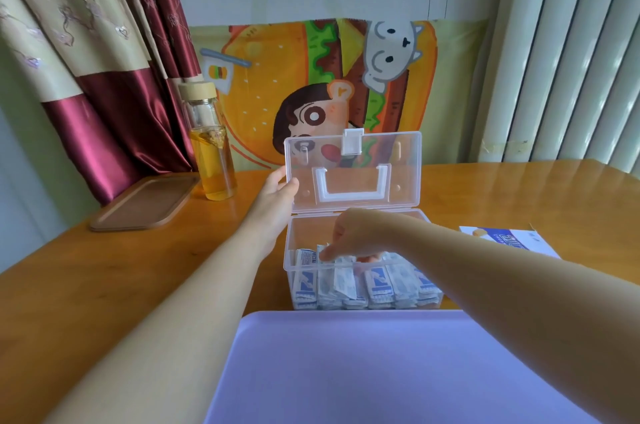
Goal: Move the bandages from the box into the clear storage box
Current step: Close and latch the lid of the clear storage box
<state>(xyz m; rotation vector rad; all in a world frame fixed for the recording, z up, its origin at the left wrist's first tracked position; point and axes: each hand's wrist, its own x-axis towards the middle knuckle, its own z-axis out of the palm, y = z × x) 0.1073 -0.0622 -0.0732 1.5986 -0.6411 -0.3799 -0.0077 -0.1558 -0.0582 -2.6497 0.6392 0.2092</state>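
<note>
Bandages (377, 285): packed inside clear storage box (288, 262) on counter (104, 268). Left hand (277, 191): gripping raised lid (398, 160) by its edge. Right hand (356, 236): fingers down among bandages, grip not discernible.

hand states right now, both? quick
Left hand: grips the open lid of the clear storage box, at its left edge.
Right hand: down in the box, touching the bandages; whether it grips one cannot be told.

The clear storage box (290, 250) stands open on the table (138, 268), lid (353, 174) upright. White-and-blue bandages (377, 287) are packed upright inside, and the cardboard box (512, 240) lies flat to the right.
</note>
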